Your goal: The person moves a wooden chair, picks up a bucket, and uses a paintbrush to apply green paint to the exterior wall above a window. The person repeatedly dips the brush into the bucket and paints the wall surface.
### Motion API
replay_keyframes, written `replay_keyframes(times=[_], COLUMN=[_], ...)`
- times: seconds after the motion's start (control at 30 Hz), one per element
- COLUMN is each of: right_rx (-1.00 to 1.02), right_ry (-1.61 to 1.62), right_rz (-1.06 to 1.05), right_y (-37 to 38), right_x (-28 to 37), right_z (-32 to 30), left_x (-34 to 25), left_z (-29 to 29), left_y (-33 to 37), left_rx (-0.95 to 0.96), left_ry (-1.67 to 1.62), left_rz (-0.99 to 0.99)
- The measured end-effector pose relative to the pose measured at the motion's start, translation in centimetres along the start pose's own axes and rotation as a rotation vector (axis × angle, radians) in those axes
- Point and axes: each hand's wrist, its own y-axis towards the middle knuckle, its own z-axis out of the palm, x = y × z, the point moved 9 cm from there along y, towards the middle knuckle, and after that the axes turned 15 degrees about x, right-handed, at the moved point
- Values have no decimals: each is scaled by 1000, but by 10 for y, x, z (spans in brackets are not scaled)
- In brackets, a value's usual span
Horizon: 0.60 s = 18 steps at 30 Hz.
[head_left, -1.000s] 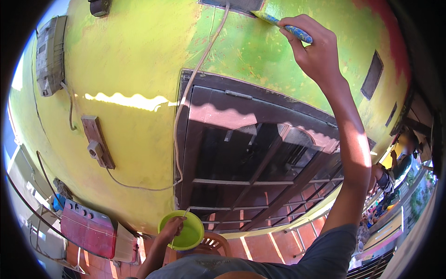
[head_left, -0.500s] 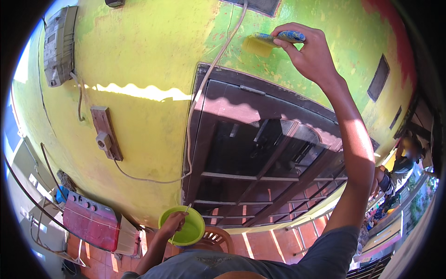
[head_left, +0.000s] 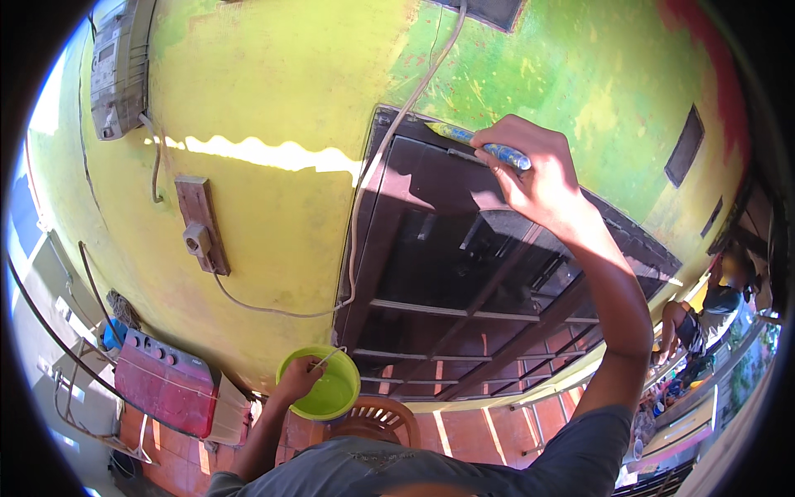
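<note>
In my raised right hand [head_left: 537, 166] I grip a paintbrush [head_left: 507, 156] by its blue patterned handle. Its yellow-green bristles lie at the top edge of the dark wooden door frame [head_left: 596, 217], where it meets the wall [head_left: 530, 74] of patchy green and yellow paint. Down low, my left hand [head_left: 299, 379] is closed on the thin handle of a lime-green bucket [head_left: 331, 399]. Yellow-green paint shows inside the bucket. Whether the bristles touch the frame or only the wall, I cannot tell.
A loose cable [head_left: 361, 186] runs down beside the frame to a socket on a wooden board [head_left: 204, 224]. An electricity meter [head_left: 118, 70] hangs upper left. Below are a red washing machine [head_left: 164, 385] and a brown plastic chair [head_left: 385, 416]. Another person [head_left: 716, 306] is far right.
My right hand has lowered the paintbrush from the green wall to the frame's top edge. The brush has turned so its bristles show narrower. The left hand still holds the bucket.
</note>
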Motion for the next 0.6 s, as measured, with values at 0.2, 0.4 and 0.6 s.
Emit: replay_keyframes(times=[0.2, 0.4, 0.6], right_rx=[-159, -377, -108], right_ry=[-121, -401, -295], right_rz=[67, -42, -81], right_y=[50, 29, 5], right_x=[-37, -22, 11], right_z=[-60, -78, 3], left_x=[-10, -22, -60], left_z=[-7, -22, -44], left_y=[-8, -21, -32], left_rx=[-67, -242, -303], left_ry=[17, 275, 448], left_rz=[44, 26, 131])
